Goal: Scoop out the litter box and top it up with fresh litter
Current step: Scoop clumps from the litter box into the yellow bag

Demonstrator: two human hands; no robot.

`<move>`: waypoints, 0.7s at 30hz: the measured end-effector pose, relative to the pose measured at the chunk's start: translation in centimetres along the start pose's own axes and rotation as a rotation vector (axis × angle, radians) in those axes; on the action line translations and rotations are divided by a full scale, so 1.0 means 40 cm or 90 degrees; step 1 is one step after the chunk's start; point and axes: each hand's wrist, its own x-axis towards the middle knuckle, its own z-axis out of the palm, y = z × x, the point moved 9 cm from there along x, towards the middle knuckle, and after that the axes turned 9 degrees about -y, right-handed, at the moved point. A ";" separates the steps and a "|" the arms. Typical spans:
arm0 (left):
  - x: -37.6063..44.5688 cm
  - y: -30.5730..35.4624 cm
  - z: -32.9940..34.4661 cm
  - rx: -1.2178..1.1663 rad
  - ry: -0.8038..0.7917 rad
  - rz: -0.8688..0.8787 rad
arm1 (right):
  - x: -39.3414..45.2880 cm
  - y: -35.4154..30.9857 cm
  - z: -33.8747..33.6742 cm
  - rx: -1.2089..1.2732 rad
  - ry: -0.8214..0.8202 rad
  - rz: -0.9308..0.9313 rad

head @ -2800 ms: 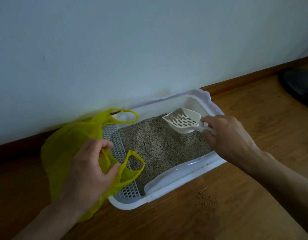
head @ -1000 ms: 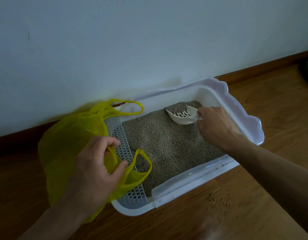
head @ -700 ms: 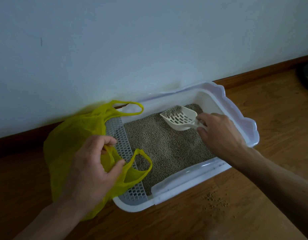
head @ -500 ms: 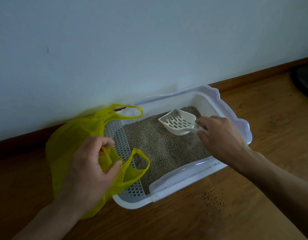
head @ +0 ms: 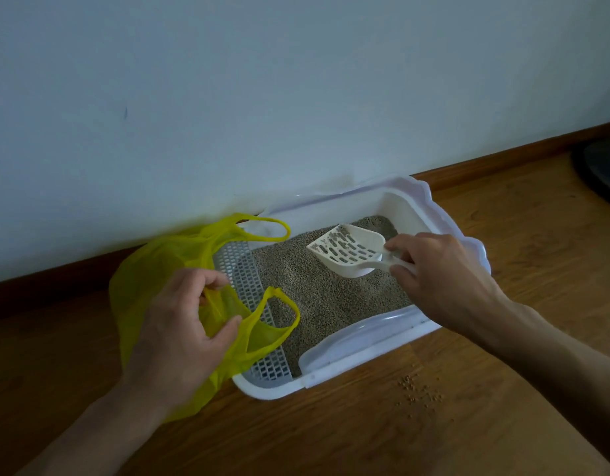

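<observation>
Right hand (head: 441,280) grips the slotted scoop (head: 348,250), now lifted clear of the litter (head: 324,297) in the litter box (head: 375,341), few grains aboard. Left hand (head: 179,334) remains pinching the yellow bag (head: 142,286) at the box's left end.

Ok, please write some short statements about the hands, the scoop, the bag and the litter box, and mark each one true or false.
1. The right hand holds the white scoop by its handle. True.
2. The scoop is buried deep in the litter. False: it is raised above the litter, with a few grains near its front edge.
3. The left hand grips the yellow bag. True.
4. The litter box stands in the middle of the room. False: it sits against the wall.
5. Some grains lie on the wooden floor. True.
</observation>
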 end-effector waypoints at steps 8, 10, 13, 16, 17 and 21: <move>-0.017 -0.008 -0.017 0.002 0.020 -0.008 | -0.026 -0.153 -0.016 0.030 -0.012 -0.109; -0.018 -0.010 -0.023 -0.001 0.029 -0.013 | -0.027 -0.202 -0.015 0.037 -0.022 -0.142; -0.018 -0.010 -0.030 -0.012 0.034 -0.010 | -0.019 -0.264 0.007 0.028 -0.057 -0.170; -0.019 -0.013 -0.036 -0.031 0.041 -0.015 | -0.012 -0.344 0.031 -0.091 -0.062 -0.210; -0.020 -0.013 -0.039 -0.036 0.046 -0.014 | -0.016 -0.378 0.036 -0.154 -0.036 -0.251; -0.021 -0.021 -0.041 -0.062 0.050 -0.017 | -0.033 -0.466 0.042 -0.257 0.046 -0.383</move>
